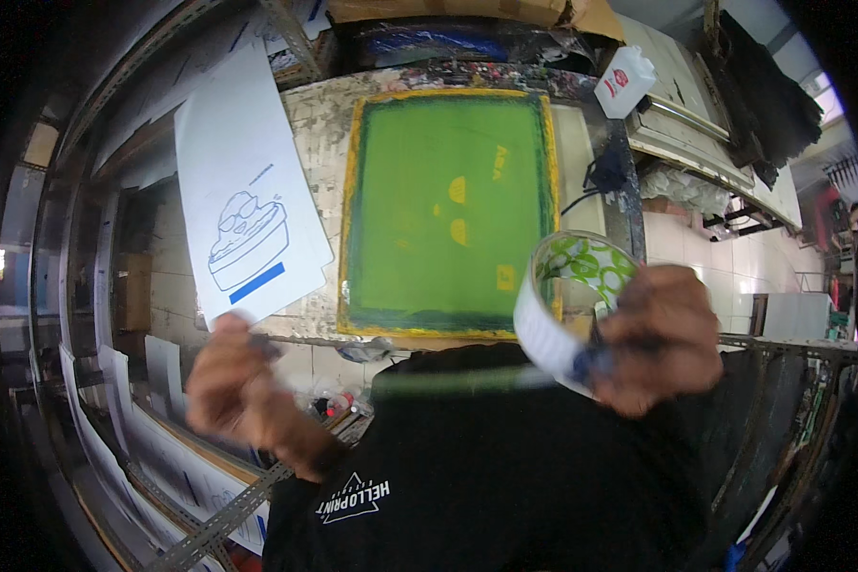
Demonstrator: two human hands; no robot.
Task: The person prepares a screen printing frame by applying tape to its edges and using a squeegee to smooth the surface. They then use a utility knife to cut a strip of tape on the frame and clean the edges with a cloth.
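Note:
My right hand (663,338) is closed around a wide roll of tape (536,319). The roll is white outside, and a green leaf-like pattern shows inside its ring. A thin, blurred greenish strip (458,383) runs leftward from the roll across my black shirt. At the left, my left hand (243,386) has its fingers curled in, smeared by motion; what they hold is unclear. Its fingertips overlap the near corner of a white printed sheet (229,143) with a blue drawing. Between my hands and farther off lies a green printing screen (400,210) with a yellow-edged frame.
A white plastic bottle (627,81) stands beyond the screen's far right corner. Metal racks (95,105) with sheets line the left side. Dark cloth (763,95) hangs at the far right. A cardboard box (486,11) sits along the back.

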